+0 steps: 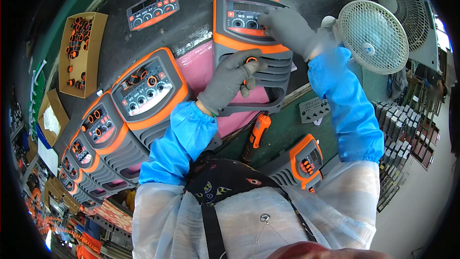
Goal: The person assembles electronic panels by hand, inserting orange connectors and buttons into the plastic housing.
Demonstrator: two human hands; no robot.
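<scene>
Knobs [251,60], black with orange rings, sit in my left fingers [235,61], which are curled closed around them over the vented part of a grey-and-orange housing [228,42]. My right fingers [274,22] are bent down onto the lower right of its control panel [240,22], beside a bit of orange; they cover the spot, so I cannot tell whether they grasp anything. The housing lies beneath both sets of fingers, over a pink sheet [197,66] on the dark surface [194,21]. Left of my left fingers are similar housings [178,93] in a row, then a cardboard box [64,77] of small ringed parts [80,38]. A white fan [373,37] is right of my right fingers; an orange tool [259,132] lies nearer my body than my left fingers.
</scene>
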